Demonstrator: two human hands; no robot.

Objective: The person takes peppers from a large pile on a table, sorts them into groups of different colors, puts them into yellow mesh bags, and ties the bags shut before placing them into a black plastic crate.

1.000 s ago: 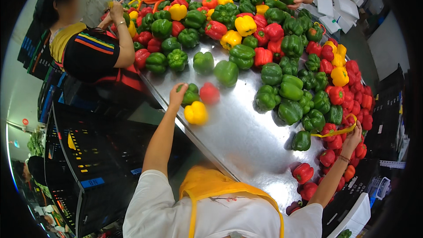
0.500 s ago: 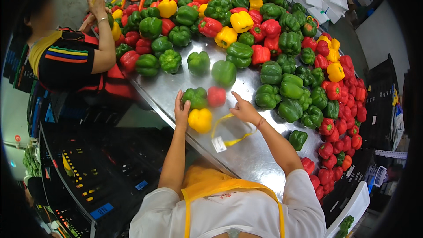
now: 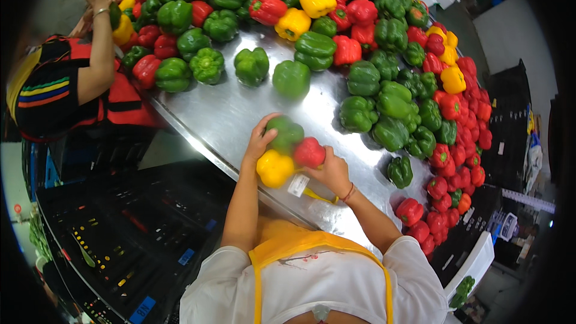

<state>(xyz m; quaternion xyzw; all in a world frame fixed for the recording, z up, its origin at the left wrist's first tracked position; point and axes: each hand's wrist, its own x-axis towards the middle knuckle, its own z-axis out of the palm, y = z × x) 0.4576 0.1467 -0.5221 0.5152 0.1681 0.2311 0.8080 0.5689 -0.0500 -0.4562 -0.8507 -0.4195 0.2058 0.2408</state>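
Note:
Three bell peppers are bunched together near the table's front edge: a green bell pepper (image 3: 286, 134), a red bell pepper (image 3: 311, 151) and a yellow bell pepper (image 3: 275, 168). My left hand (image 3: 260, 139) curls round the left side of the green one, which is smeared by motion. From the right, my right hand (image 3: 333, 171) grips the red one, its fingertips partly hidden. Beneath that hand lies a yellow strap (image 3: 322, 197) with a white tag (image 3: 298, 185); whether my fingers also hold the strap cannot be seen.
Loose green bell peppers (image 3: 291, 79) lie beyond my hands on the metal table (image 3: 234, 138). A large mixed pile covers the far side, with red peppers (image 3: 458, 155) massed at right. A co-worker's arm (image 3: 98, 72) is at far left. Black crates (image 3: 138, 222) stand below the table edge.
My hands have come closer together and now press against the peppers. My right hand has moved from above the strap to the red pepper. The three peppers sit tighter, and the view has shifted.

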